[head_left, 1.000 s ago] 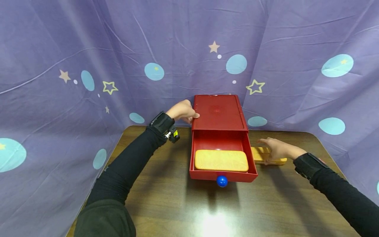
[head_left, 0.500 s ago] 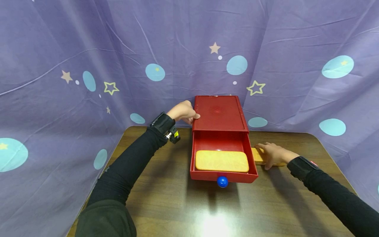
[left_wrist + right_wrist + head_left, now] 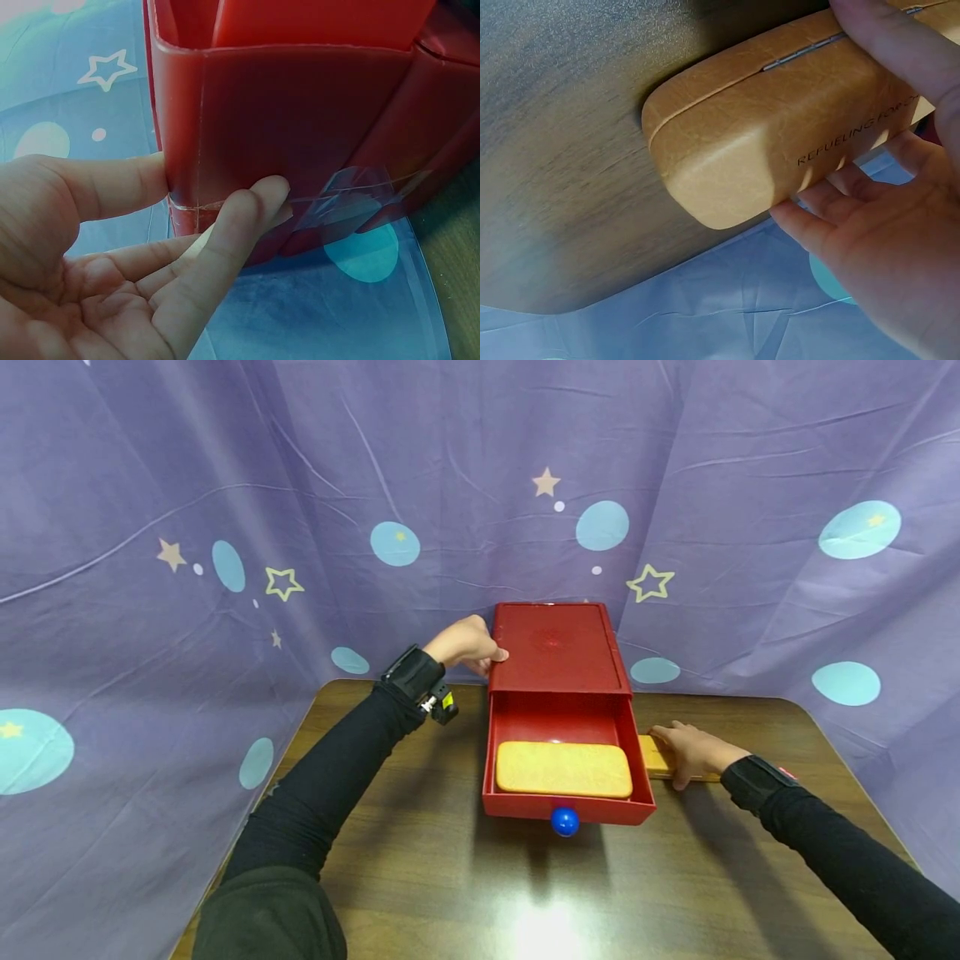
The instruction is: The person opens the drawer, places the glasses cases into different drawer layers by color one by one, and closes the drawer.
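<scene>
A red drawer box (image 3: 555, 647) stands at the back of the table, its drawer (image 3: 555, 718) pulled out toward me. Inside the drawer lies a flat yellow block with rounded corners (image 3: 562, 769). My left hand (image 3: 467, 642) holds the box's rear left side, with thumb and fingers against its red wall (image 3: 255, 120). To the right of the drawer, my right hand (image 3: 697, 750) grips a tan hinged glasses case (image 3: 720, 150) across its width. The thumb sits by the metal hinge and the fingers are on the opposite side. Part of the case is hidden behind the drawer and the hand.
A blue ball knob (image 3: 565, 822) sticks out from the drawer front. The brown wooden table (image 3: 420, 868) extends around the box. Behind it hangs a purple cloth (image 3: 450, 460) with stars and blue ovals. Clear tape (image 3: 345, 199) crosses the box wall.
My right hand has moved slightly left and down onto the glasses case, and its fingers have closed around it. My left hand stays on the drawer box.
</scene>
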Motion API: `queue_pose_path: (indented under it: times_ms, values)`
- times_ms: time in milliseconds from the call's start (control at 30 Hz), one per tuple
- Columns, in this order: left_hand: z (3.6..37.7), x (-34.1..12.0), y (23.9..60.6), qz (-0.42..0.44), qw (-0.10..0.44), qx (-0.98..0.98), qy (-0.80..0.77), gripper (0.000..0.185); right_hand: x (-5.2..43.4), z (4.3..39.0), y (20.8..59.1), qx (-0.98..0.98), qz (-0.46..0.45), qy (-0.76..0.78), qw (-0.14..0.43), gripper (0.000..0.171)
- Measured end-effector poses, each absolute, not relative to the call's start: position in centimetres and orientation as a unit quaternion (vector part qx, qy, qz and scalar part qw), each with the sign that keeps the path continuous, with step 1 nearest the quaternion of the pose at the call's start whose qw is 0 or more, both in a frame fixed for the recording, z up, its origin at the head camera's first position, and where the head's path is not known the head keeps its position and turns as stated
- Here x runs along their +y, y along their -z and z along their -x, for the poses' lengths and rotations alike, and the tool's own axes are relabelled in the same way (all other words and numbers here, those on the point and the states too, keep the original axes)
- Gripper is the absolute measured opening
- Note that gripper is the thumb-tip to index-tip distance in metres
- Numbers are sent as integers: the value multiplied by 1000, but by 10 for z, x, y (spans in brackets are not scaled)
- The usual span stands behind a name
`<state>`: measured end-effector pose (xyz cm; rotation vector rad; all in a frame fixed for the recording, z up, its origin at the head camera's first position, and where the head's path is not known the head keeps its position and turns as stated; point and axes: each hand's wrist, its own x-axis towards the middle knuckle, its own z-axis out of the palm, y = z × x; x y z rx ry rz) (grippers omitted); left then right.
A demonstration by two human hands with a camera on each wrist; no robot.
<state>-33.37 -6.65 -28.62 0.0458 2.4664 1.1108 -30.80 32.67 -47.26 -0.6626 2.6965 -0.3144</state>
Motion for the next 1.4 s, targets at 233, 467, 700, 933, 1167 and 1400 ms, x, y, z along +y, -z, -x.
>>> queue_pose_path:
  times_ms: [233, 467, 700, 933, 1167, 1400]
  values:
    - [333, -67, 286, -18, 214, 890, -403, 15, 328, 309, 473, 950, 242, 106, 167, 88]
    - [333, -67, 286, -19, 212, 889, -405, 15, 323, 309, 470, 954, 229, 78, 180, 84]
    - [333, -67, 285, -23, 209, 889, -407, 15, 321, 308, 467, 957, 236, 35, 162, 79]
    - [334, -67, 285, -17, 212, 884, -416, 14, 321, 308, 459, 957, 238, 29, 165, 66]
    - [333, -67, 286, -17, 210, 890, -405, 14, 325, 306, 452, 954, 232, 33, 186, 66]
    - [331, -66, 287, -21, 212, 889, -406, 14, 332, 300, 438, 953, 235, 42, 185, 75]
